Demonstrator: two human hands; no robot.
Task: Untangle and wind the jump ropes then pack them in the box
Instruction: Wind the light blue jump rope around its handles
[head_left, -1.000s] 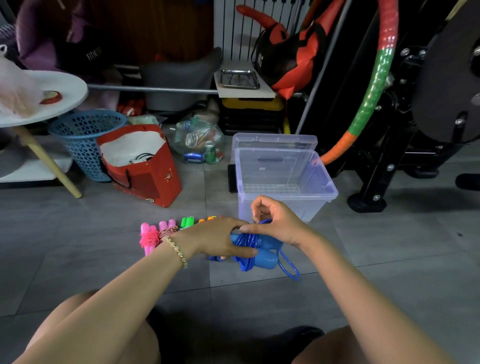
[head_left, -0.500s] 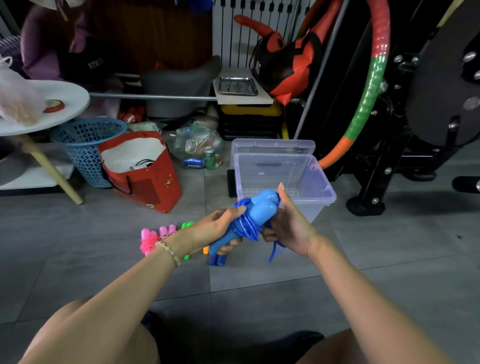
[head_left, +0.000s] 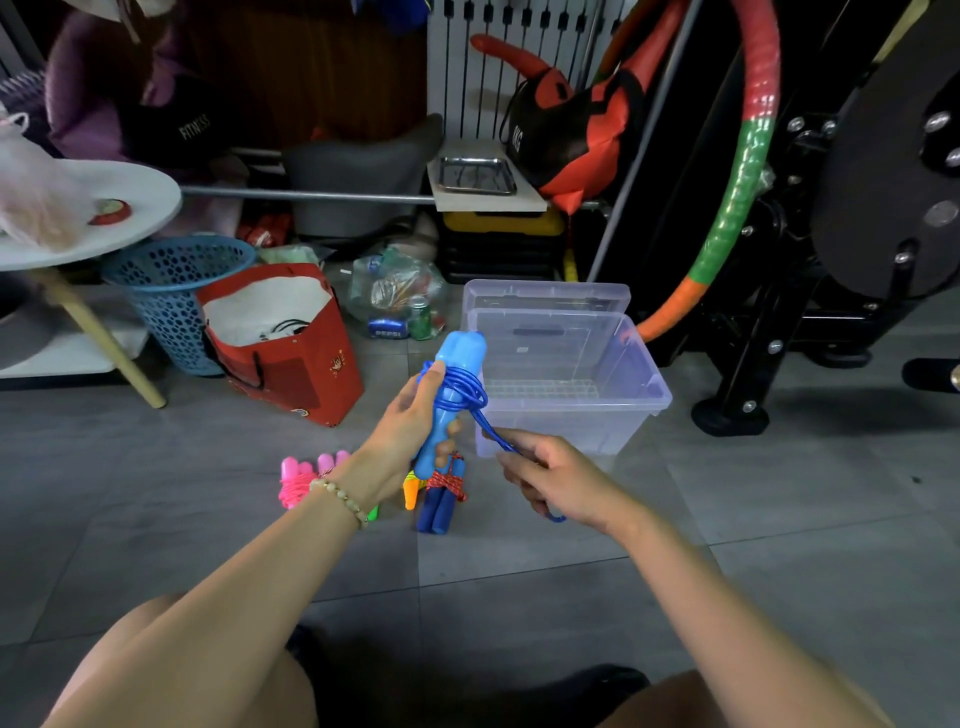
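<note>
Blue cord (head_left: 467, 387) is part-wound around the paired handles (head_left: 460, 353), held upright at frame centre, just left of the clear box (head_left: 561, 431). The left hand (head_left: 410, 421) grips the handles, fingers curled round them. The right hand (head_left: 550, 478) pinches the loose cord, lower right of the handles.

Step in hand: winding. The next move likely calls for wrapping the remaining cord tight, securing its end, then placing the bundle in the box.

Legible text: "PEPSI" on a can (head_left: 387, 328); "FITNESS" on a dark bag (head_left: 195, 126), upper left; "KG" on a red-and-black bag (head_left: 561, 130).

Cluttered home gym corner — exercise machine (head_left: 878, 176), striped hoop (head_left: 748, 156), training bag (head_left: 566, 130).
</note>
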